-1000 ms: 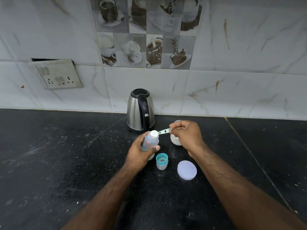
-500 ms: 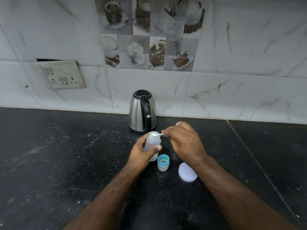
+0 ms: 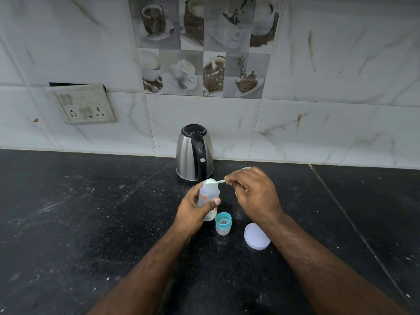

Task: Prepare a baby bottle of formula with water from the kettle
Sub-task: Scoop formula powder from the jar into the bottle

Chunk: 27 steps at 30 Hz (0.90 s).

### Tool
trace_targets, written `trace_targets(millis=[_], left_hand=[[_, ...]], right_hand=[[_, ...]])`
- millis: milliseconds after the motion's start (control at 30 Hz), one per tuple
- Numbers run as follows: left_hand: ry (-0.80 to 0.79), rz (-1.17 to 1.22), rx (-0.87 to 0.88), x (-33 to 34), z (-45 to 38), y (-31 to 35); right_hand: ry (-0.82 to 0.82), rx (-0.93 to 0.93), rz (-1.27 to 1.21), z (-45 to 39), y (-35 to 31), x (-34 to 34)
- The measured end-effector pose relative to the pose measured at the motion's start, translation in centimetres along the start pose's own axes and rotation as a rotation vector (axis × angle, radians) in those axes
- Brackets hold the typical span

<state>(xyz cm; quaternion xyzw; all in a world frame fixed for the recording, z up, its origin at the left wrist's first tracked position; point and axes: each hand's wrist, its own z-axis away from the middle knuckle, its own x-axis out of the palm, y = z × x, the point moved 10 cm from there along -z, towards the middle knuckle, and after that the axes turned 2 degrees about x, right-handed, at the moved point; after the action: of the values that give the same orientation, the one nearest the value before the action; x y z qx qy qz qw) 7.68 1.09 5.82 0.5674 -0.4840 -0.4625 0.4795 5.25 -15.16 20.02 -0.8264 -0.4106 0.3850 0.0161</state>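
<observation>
My left hand (image 3: 193,211) grips a clear baby bottle (image 3: 208,196) standing on the black counter (image 3: 91,223), its mouth uncovered. My right hand (image 3: 254,194) pinches the handle of a small pale scoop (image 3: 214,182), whose bowl lies over the bottle's mouth. The bottle's teal ring and clear cap (image 3: 223,223) stand just right of the bottle. A steel kettle (image 3: 193,153) with a black handle and lid stands behind, against the wall. The formula container (image 3: 246,168) is almost wholly hidden behind my right hand.
A round white lid (image 3: 256,236) lies flat on the counter to the right of the cap. A socket plate (image 3: 84,104) is set in the tiled wall at the left. White specks dot the counter around the bottle.
My right hand has brought the scoop from beside the bottle onto its mouth and turned it over there. My left hand has kept its hold on the bottle.
</observation>
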Motion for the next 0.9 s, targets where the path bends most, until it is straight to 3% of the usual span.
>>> trace_targets(millis=[700, 900], left_hand=[[-0.008, 0.034, -0.027, 0.2, 0.0, -0.1], [-0.004, 0.024, -0.034, 0.1, -0.5, -0.7]], right_hand=[[-0.044, 0.171, -0.015, -0.5, 2.1, 1.0], [-0.059, 0.489, -0.233, -0.1, 6.1, 1.7]])
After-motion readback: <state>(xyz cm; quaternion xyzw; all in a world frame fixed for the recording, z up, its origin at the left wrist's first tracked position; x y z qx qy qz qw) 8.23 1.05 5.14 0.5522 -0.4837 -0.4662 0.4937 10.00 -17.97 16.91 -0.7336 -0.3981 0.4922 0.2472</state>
